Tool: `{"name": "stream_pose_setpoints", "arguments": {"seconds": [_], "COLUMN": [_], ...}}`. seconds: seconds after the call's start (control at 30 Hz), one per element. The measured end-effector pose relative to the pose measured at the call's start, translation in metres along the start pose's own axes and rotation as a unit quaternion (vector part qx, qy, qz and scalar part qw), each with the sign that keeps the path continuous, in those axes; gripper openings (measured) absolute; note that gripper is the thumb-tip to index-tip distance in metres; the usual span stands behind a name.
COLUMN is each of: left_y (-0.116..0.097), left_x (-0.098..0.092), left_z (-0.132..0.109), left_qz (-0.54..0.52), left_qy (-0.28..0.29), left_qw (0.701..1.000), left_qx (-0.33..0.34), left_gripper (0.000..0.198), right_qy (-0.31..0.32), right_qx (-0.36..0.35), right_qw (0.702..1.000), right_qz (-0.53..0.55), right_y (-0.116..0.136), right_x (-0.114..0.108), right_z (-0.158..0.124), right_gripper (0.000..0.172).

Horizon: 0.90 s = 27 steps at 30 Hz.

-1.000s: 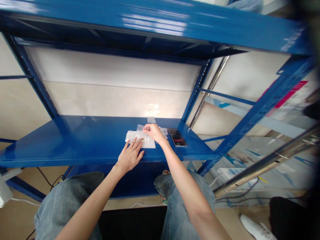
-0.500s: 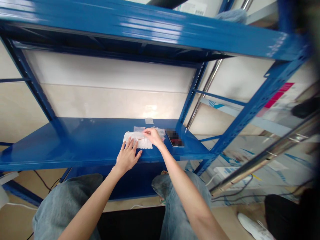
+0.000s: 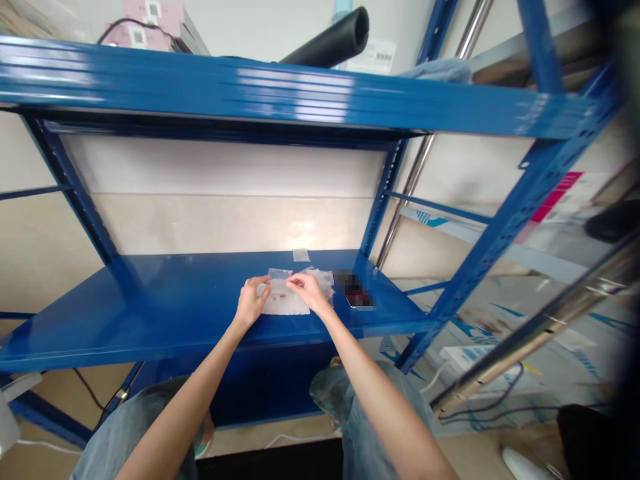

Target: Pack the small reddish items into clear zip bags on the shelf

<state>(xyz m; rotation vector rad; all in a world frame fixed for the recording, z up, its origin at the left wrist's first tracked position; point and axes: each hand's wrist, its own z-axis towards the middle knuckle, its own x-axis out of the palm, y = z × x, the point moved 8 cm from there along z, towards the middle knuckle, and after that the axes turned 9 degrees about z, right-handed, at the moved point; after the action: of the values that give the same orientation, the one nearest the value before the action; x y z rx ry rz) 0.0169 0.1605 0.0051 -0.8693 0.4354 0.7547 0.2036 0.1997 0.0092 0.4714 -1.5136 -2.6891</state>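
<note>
Both my hands work at a small clear plastic bag [image 3: 281, 287] held over a white sheet [image 3: 287, 305] on the blue shelf [image 3: 165, 300]. My left hand [image 3: 251, 301] pinches the bag's left edge. My right hand [image 3: 309, 292] pinches its right side, fingers closed. Small reddish bits show through the bag. More clear bags [image 3: 324, 279] lie just behind my right hand.
A phone [image 3: 356, 295] lies on the shelf right of my hands. A small clear bag [image 3: 301, 255] sits near the shelf's back edge. The upper shelf [image 3: 300, 93] carries a black tube [image 3: 327, 43] and a box [image 3: 150, 27]. Steel poles [image 3: 530, 333] and cables lie at the right.
My left hand has lifted off the white sheet and taken the bag's left edge. The view has tilted up, so the upper shelf's load now shows.
</note>
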Motion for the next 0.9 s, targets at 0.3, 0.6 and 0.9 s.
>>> {"name": "stream_pose_setpoints", "arguments": {"seconds": [0.3,0.6,0.9], "left_y": [0.006,0.018,0.027], "left_x": [0.014,0.016,0.023], "left_z": [0.01,0.009,0.007], "left_qz": [-0.096,-0.136,-0.204], "left_qy": [-0.009,-0.002,0.005], "left_qw": [0.995,0.989,0.974], "left_qx": [-0.028,-0.062,-0.099], "left_gripper": [0.015,0.022,0.03], "right_qy": [-0.059,-0.091,-0.065], "right_qx": [0.034,0.077,0.076], "right_qw": [0.994,0.985,0.993], "right_qz": [0.083,0.127,0.063], "right_y": [-0.004,-0.022,-0.023], "right_x": [-0.006,-0.011,0.001], "right_z": [-0.004,-0.017,-0.017], "right_gripper": [0.031,0.04,0.027]}}
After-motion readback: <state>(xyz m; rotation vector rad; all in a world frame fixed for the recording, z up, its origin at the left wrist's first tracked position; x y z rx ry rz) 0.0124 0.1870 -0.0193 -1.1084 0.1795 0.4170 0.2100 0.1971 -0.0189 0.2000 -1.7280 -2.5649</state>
